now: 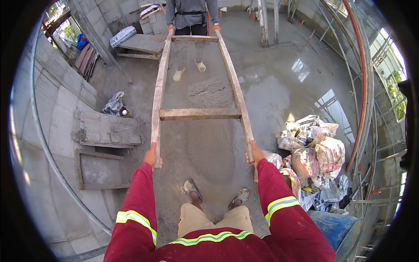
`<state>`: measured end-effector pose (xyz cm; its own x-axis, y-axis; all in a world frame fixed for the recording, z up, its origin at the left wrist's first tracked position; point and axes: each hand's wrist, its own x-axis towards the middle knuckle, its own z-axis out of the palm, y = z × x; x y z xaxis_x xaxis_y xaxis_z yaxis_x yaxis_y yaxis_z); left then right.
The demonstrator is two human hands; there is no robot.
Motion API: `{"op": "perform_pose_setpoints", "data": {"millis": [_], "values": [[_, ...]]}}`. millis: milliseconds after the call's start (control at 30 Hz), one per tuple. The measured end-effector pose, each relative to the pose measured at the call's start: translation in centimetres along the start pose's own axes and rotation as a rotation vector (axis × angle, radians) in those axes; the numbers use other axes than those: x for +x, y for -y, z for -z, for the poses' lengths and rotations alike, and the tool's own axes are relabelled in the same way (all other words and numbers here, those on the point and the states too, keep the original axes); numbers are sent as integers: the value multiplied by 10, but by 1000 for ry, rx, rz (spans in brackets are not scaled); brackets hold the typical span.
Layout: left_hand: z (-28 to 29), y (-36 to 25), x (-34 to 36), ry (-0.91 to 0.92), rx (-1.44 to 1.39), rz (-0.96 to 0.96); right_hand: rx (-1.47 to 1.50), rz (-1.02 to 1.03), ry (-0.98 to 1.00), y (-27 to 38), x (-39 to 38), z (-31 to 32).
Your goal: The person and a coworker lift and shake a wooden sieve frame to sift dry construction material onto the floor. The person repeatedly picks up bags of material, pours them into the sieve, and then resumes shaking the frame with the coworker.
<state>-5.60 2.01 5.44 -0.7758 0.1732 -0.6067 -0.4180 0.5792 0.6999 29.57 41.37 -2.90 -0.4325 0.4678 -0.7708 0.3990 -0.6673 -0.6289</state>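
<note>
A long wooden frame [200, 113] with two crossbars spans the middle of the view. My left hand [152, 156] is closed round the near end of its left rail, and my right hand [254, 153] grips the near end of the right rail. A co-worker [191, 15] in a grey top holds the far end with both hands; their mud-coated footwear [200, 66] shows within the frame's outline. Beneath lies wet grey cement floor [205, 157], with a low mound of grey mixture [207, 91] near the co-worker's feet.
Crumpled sacks [327, 157] and a blue drum [334, 236] lie at my right. Concrete slabs [107, 131] and a smaller frame [78, 174] rest at the left by a block wall [59, 131]. Conduits and hoses [364, 87] hang along the right, and metal props [263, 26] stand behind.
</note>
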Motion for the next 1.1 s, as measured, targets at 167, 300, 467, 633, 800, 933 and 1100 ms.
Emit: {"op": "perform_pose_setpoints", "data": {"millis": [167,300,467,633,800,933,1100], "values": [[10,-109,-1,17,29,-52,-39,56,90,101,-13,-10],[-13,26,-41,-4,-52,1,-13,26,-13,-16,-38,25],[-11,240,-152,-1,-141,11,41,-5,-51,-196,-122,94],[-26,220,-146,38,-160,39,19,31,-102,-185,-121,99],[-38,44,-17,39,-94,37,-92,36,-61,0,-27,35],[-5,-100,33,46,-37,-28,-92,119,29,123,-8,-4],[-33,19,-5,49,-93,18,-95,63,-38,23,-24,20]]}}
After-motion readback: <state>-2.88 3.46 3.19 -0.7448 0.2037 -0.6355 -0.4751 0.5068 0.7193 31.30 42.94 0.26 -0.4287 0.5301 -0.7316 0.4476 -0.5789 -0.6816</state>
